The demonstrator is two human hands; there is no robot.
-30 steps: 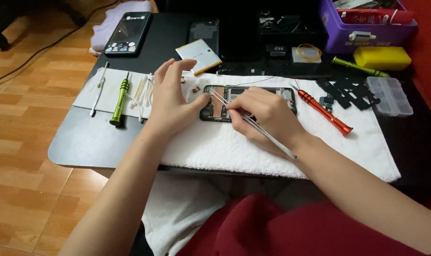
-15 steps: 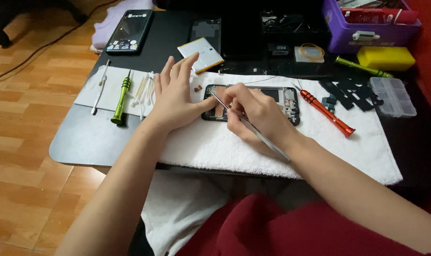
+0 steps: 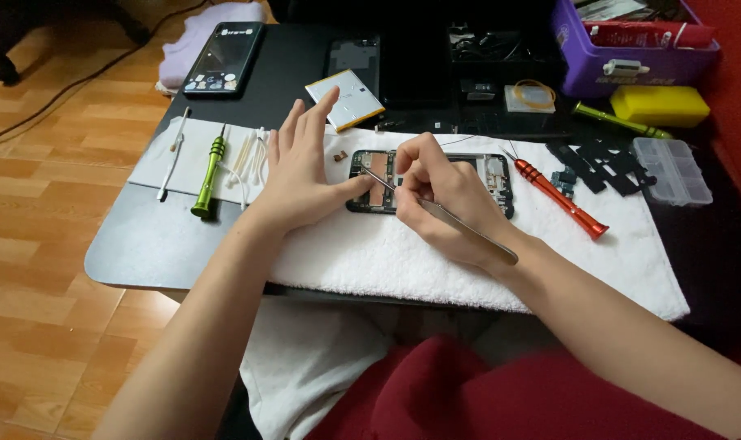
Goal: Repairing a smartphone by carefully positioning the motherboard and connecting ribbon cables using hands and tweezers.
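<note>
Right hand (image 3: 440, 191) pinches tweezers (image 3: 444, 216), tips now deeper in opened phone (image 3: 432, 183); left hand (image 3: 305, 175) fingers spread, thumb still bracing frame.

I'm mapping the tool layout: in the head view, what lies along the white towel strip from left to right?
Green screwdriver → left hand → opened phone → right hand holding tweezers → red screwdriver → clear parts box.

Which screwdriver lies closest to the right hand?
The red screwdriver, on the white towel beside the right hand; the green ones lie farther off.
</note>
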